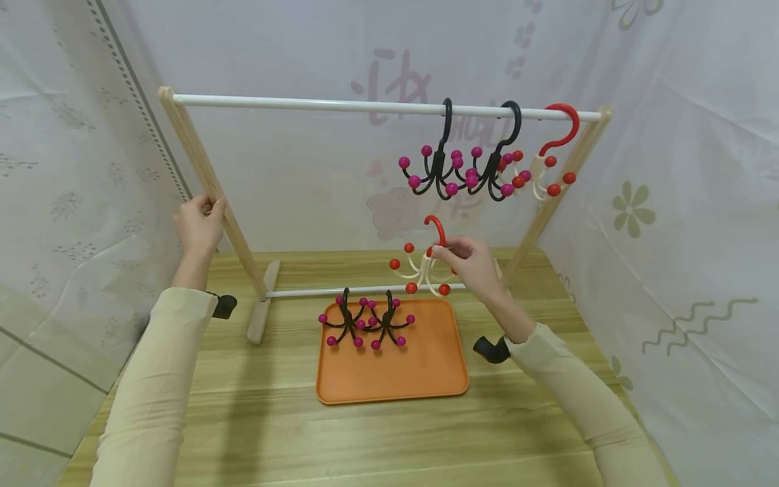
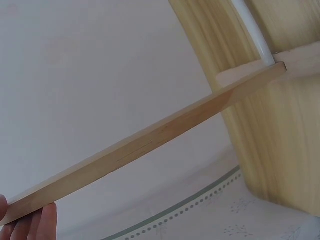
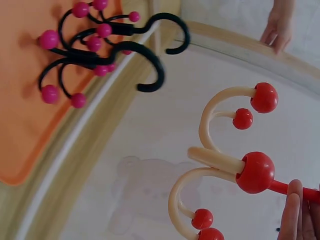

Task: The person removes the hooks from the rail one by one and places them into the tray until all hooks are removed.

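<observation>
My left hand [image 1: 201, 224] grips the left wooden post [image 1: 239, 245] of a rack, partway up; the left wrist view shows fingers [image 2: 46, 222] round it. With its fingertips my right hand [image 1: 477, 267] pinches a claw-shaped hanger [image 3: 210, 160] by its red hook, in front of the rack above the tray. This hanger has cream prongs tipped with red balls. Two black hangers with pink balls [image 1: 438, 166] hang from the white top rod [image 1: 316, 105], beside a red-and-cream one [image 1: 560, 128] at the right end.
An orange tray [image 1: 395, 382] lies on the wooden table [image 1: 292, 433], bearing two more black hangers [image 1: 347, 318] with pink balls near its back edge. A lower white rod [image 1: 298, 293] runs behind it. Patterned curtains [image 1: 688, 203] close off the back and sides.
</observation>
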`<state>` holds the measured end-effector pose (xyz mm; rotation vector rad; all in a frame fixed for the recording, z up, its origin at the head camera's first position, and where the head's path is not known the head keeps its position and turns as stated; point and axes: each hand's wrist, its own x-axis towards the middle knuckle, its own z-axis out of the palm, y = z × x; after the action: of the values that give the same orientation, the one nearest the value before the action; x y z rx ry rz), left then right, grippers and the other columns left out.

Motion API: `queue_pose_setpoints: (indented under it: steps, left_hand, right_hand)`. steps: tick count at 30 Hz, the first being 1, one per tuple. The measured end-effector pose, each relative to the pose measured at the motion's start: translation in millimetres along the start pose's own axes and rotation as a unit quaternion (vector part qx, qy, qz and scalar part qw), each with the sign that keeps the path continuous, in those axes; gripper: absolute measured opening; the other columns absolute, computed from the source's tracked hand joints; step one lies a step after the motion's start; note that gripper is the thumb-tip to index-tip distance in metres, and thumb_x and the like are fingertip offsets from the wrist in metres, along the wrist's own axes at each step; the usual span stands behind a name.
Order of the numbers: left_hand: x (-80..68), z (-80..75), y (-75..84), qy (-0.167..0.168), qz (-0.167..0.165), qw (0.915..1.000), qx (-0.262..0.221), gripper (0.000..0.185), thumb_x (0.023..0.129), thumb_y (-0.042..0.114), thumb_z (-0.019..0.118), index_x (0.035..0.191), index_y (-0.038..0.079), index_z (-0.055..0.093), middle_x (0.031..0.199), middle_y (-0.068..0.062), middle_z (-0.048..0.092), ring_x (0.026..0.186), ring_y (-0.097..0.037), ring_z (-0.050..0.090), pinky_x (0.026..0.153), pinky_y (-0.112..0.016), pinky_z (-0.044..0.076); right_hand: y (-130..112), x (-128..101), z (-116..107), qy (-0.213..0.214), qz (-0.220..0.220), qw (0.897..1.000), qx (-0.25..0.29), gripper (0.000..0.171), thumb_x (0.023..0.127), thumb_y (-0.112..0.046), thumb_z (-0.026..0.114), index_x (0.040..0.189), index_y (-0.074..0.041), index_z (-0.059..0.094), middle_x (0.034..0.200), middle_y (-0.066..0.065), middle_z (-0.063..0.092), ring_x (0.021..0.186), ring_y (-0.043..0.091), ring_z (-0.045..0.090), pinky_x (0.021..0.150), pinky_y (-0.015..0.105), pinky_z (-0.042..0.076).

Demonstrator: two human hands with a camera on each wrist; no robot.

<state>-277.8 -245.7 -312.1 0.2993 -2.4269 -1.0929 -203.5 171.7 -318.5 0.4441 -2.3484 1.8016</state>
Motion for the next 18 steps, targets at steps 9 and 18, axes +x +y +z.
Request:
queue_pose_setpoints:
  steps: [9,18]
  left_hand:
    - [0.9,0.9,-1.2,0.002,0.003,1.0000,0.000,0.038,0.093,0.031,0.040,0.097,-0.003,0.057,0.101,-0.019,0.060,0.076,-0.014,0.048,0.064,-0.025,0.038]
    - [0.9,0.7,-1.8,0.000,-0.001,1.0000,0.000,0.039,0.093,0.032,0.040,0.097,-0.003,0.056,0.101,-0.018,0.059,0.079,-0.015,0.049,0.065,-0.025,0.038]
  right_hand:
    - [93.7,-10.6,-5.5,0.002,-0.008,1.000,0.014,0.023,0.082,-0.019,0.064,0.095,0.001,0.065,0.087,0.013,0.065,0.081,0.022,0.061,0.071,0.030,0.047]
    - [148.4,-31.0,4.0,0.031,-0.023,0.999,0.029,0.019,0.079,-0.018,0.068,0.091,-0.004,0.067,0.082,0.012,0.065,0.075,0.026,0.062,0.059,0.031,0.050]
